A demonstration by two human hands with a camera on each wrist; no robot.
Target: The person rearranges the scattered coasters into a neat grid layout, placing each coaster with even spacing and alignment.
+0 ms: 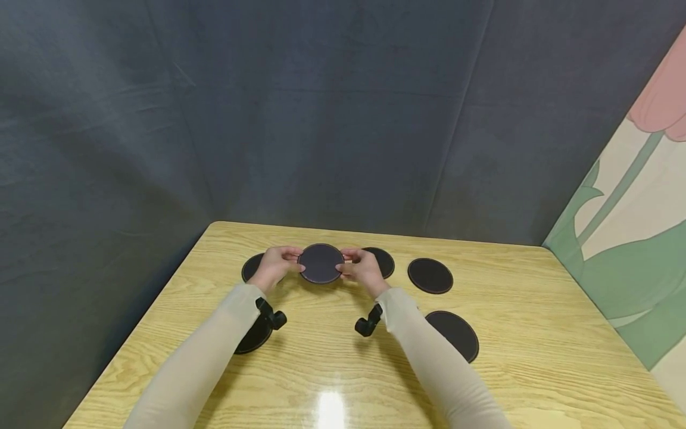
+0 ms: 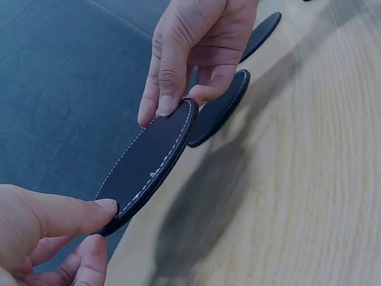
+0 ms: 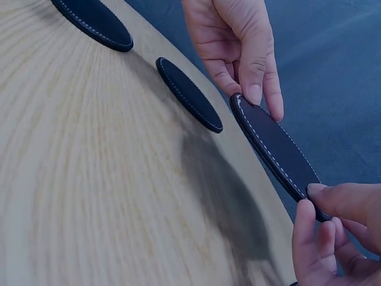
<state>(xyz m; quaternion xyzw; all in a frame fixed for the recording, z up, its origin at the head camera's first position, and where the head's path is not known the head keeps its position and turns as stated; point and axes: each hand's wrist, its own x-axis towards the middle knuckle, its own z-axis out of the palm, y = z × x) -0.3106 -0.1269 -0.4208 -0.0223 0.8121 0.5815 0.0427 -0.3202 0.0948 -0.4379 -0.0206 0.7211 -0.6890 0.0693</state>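
A round dark disc with a stitched rim [image 1: 321, 263] is held above the table between both hands, its shadow falling on the wood. The left hand [image 1: 274, 266] pinches its left edge, thumb on the upper face; the right hand [image 1: 365, 268] pinches the right edge in the same way. In the left wrist view the disc [image 2: 149, 161] is tilted, with small pale marks near its stitching. The right wrist view shows the disc [image 3: 277, 146] with the fingertips of both hands at opposite edges.
More dark discs lie on the wooden table [image 1: 321, 357]: one behind the left hand [image 1: 252, 266], one by the left wrist [image 1: 254, 336], one beyond the right hand [image 1: 382, 262], and two farther right [image 1: 430, 275], [image 1: 455, 333]. A dark curtain [image 1: 321, 119] hangs behind; floral fabric [image 1: 632, 250] is at right.
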